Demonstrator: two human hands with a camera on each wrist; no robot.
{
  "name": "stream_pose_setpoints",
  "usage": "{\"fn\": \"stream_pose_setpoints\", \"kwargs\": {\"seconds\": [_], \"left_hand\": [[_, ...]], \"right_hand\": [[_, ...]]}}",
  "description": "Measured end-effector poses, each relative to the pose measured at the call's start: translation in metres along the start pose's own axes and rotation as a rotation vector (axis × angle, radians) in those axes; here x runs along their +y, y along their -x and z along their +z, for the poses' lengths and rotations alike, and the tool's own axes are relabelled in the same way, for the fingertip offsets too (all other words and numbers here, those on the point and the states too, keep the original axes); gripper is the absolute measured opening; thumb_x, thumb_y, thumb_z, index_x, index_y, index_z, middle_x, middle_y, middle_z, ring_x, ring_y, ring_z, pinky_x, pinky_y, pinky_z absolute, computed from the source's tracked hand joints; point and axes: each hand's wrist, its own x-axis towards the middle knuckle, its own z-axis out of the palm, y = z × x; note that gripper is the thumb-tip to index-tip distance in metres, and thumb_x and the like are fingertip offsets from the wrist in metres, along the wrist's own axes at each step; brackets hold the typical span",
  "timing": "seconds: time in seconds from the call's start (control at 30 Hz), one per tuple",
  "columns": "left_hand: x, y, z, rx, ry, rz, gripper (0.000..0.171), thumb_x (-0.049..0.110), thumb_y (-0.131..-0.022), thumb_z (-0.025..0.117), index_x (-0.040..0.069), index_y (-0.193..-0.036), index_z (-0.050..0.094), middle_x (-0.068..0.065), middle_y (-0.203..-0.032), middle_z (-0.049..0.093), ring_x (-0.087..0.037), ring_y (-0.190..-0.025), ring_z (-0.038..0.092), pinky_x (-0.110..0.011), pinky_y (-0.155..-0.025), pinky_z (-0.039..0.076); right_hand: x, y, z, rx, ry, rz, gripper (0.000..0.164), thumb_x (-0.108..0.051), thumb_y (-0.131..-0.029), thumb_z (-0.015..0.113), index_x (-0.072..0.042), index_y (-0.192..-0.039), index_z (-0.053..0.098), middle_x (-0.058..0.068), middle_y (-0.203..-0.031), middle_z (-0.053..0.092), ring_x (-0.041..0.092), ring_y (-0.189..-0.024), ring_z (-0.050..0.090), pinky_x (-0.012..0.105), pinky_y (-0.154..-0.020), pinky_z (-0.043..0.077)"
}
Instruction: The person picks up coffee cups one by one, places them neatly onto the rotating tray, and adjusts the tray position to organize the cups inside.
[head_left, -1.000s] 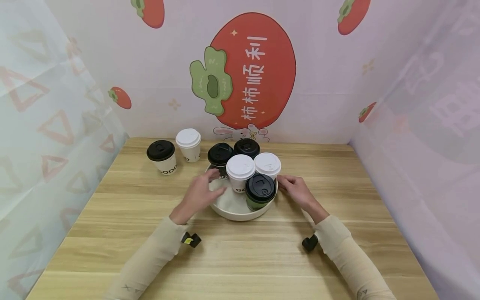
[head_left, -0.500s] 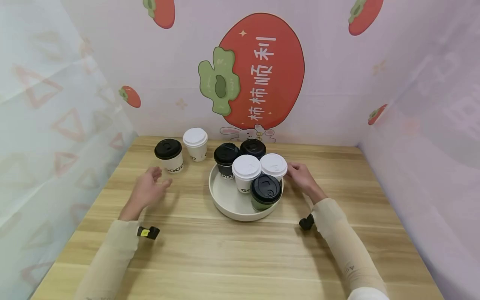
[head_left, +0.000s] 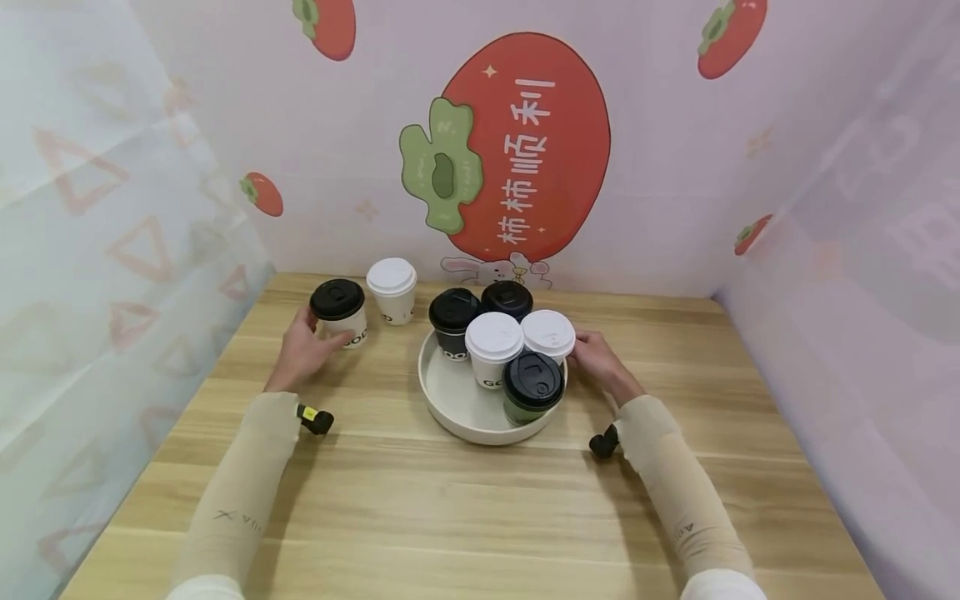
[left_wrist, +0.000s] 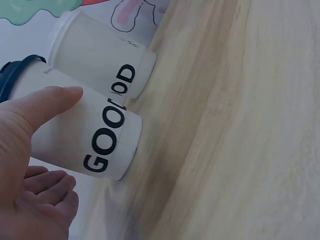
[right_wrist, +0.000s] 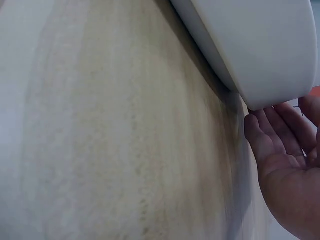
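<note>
In the head view my left hand (head_left: 302, 350) holds a white paper cup (head_left: 356, 327) with a black lid, standing on the table at the back left. The left wrist view shows the thumb (left_wrist: 55, 102) across the cup's side; several other fingertips curl below it. My right hand (head_left: 597, 358) is at the right side of a round white tray (head_left: 450, 408). In the right wrist view its fingers (right_wrist: 265, 132) touch the tray's outer wall. On the tray stand several lidded paper cups, among them a green one with a black lid (head_left: 533, 379) and a white-lidded one (head_left: 494, 336).
Beside the held cup, to its right, stands a white-lidded paper cup (head_left: 392, 289). A wooden table (head_left: 450, 517) lies underneath. Printed cloth (head_left: 645, 150) rises behind and on both sides.
My left hand has moved from the tray's left edge leftward to the black-lidded white cup and taken hold of it. My right hand has stayed by the tray.
</note>
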Motion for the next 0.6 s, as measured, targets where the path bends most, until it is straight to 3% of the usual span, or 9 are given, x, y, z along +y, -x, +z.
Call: {"fn": "stream_pose_setpoints", "kwargs": {"seconds": [0.17,0.33,0.4,0.47,0.53,0.6], "left_hand": [[-0.006,-0.006,0.008,0.03,0.023,0.042,0.096,0.027,-0.092,0.085,0.007,-0.166,0.027,-0.025,-0.168,0.035,-0.044,-0.157,0.033,-0.062,-0.131,0.027],[-0.009,-0.008,0.013,0.055,0.053,0.074,0.087,0.022,-0.092,0.085,0.006,-0.161,0.035,-0.025,-0.159,0.048,-0.043,-0.149,0.045,-0.06,-0.127,0.036],[-0.009,-0.007,0.014,0.067,0.056,0.079,0.086,0.021,-0.091,0.085,0.005,-0.16,0.036,-0.024,-0.158,0.049,-0.042,-0.148,0.047,-0.059,-0.126,0.037],[-0.008,-0.005,0.014,0.08,0.055,0.079,0.086,0.022,-0.091,0.086,0.005,-0.16,0.037,-0.024,-0.158,0.05,-0.042,-0.148,0.047,-0.058,-0.127,0.037],[-0.004,-0.002,0.014,0.089,0.045,0.073,0.087,0.025,-0.09,0.087,0.006,-0.16,0.038,-0.024,-0.158,0.05,-0.042,-0.149,0.047,-0.057,-0.128,0.037],[0.002,0.003,0.014,0.098,0.034,0.075,0.087,0.027,-0.089,0.088,0.006,-0.159,0.041,-0.024,-0.158,0.051,-0.042,-0.148,0.048,-0.056,-0.127,0.038]], "right_hand": [[0.002,0.003,0.003,0.021,-0.027,-0.006,0.02,-0.009,-0.109,0.049,-0.001,-0.103,0.067,-0.007,-0.06,0.043,0.01,-0.06,0.04,0.02,-0.055,0.034],[0.003,0.011,0.004,0.041,-0.005,-0.008,0.029,-0.014,-0.11,0.051,0.007,-0.119,0.068,-0.008,-0.067,0.049,0.006,-0.066,0.046,0.016,-0.061,0.041],[0.004,0.015,0.005,0.04,-0.005,-0.01,0.036,-0.016,-0.111,0.05,0.01,-0.132,0.065,-0.003,-0.081,0.063,0.001,-0.074,0.054,0.012,-0.068,0.05],[0.005,0.019,0.006,0.035,-0.018,-0.011,0.042,-0.017,-0.112,0.049,0.011,-0.141,0.06,0.012,-0.105,0.074,-0.001,-0.086,0.062,0.011,-0.079,0.056],[0.006,0.023,0.007,0.031,-0.037,-0.008,0.044,-0.017,-0.113,0.048,0.011,-0.146,0.055,0.024,-0.133,0.069,-0.002,-0.098,0.066,0.013,-0.09,0.059],[0.006,0.026,0.009,0.035,-0.045,-0.004,0.045,-0.018,-0.113,0.048,0.01,-0.147,0.054,0.031,-0.146,0.059,-0.001,-0.103,0.067,0.015,-0.095,0.059]]}}
